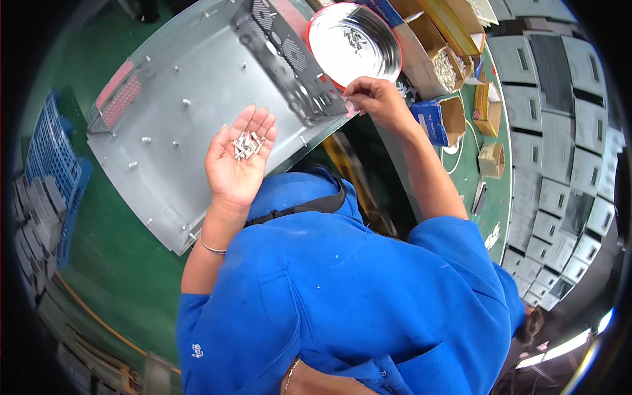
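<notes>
My left hand (232,176) is held palm up over a grey sheet-metal case (214,82), cupped under a small heap of short metal standoffs (247,146). Several similar pins stand up from the floor of the case. Along its right side rises a perforated side wall (289,49) with round holes and slots. At the near right corner of that wall my right hand (384,104) has thumb and index finger pinched together, next to a pinkish film patch (349,109). Whatever sits between those fingertips is too small to make out.
A round red-rimmed steel tray (326,49) with dark screws stands beyond my right hand. Right of it are an open carton (442,69) of small white parts, a blue box (431,122) and small cardboard boxes on a green bench. Blue plastic crates (56,145) stand at left.
</notes>
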Available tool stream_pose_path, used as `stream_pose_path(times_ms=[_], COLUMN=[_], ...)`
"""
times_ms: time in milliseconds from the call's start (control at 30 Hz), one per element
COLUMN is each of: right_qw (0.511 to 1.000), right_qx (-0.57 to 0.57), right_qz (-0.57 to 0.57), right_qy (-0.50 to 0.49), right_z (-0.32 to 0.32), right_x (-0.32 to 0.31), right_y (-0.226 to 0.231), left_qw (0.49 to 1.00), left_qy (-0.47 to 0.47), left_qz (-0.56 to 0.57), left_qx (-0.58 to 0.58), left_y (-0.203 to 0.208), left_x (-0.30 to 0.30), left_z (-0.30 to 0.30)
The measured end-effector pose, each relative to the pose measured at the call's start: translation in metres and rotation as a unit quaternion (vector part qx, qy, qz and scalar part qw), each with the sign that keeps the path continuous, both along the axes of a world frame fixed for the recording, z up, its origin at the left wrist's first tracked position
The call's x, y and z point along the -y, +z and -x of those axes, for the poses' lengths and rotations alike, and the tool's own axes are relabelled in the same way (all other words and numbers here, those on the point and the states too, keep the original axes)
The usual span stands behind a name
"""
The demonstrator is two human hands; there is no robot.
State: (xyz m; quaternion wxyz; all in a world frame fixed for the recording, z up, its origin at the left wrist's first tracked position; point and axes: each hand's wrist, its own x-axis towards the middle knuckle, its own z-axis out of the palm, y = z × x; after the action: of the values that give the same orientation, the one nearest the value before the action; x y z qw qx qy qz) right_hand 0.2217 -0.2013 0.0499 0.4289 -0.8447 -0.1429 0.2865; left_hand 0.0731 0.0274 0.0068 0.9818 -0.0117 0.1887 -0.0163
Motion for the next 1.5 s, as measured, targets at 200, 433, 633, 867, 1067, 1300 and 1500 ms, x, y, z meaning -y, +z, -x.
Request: stream_pose_path(times_ms=[200, 433, 633, 867, 1067, 1300, 1500], right_qw=[0.961, 0.926, 0.911, 0.897, 0.890, 0.851, 0.822], right_qx=[0.083, -0.018, -0.008, -0.049, -0.031, 0.010, 0.050], right_qz=[0.101, 0.175, 0.155, 0.178, 0.178, 0.213, 0.274], right_qy=[0.243, 0.334, 0.383, 0.403, 0.418, 0.480, 0.496], right_z=[-0.011, -0.021, -0.028, -0.028, -0.030, -0.026, -0.019], right_x=[-0.034, -0.055, -0.051, -0.055, -0.054, -0.058, -0.061], right_y=[-0.004, -0.003, -0.011, -0.011, -0.012, -0.019, -0.019], left_qw=[0.999, 0.997, 0.997, 0.997, 0.997, 0.997, 0.997], left_qy=[0.036, 0.075, 0.067, 0.060, 0.058, 0.055, 0.057], left_qz=[-0.005, 0.033, 0.041, 0.048, 0.043, 0.042, 0.038], left_qx=[-0.035, -0.016, -0.014, -0.020, -0.025, -0.024, -0.025], left_y=[0.001, -0.008, -0.013, -0.016, -0.017, -0.017, -0.017], left_x=[-0.007, -0.012, -0.011, -0.013, -0.013, -0.014, -0.014], left_z=[0.008, 0.014, 0.007, 0.002, -0.001, -0.002, -0.002])
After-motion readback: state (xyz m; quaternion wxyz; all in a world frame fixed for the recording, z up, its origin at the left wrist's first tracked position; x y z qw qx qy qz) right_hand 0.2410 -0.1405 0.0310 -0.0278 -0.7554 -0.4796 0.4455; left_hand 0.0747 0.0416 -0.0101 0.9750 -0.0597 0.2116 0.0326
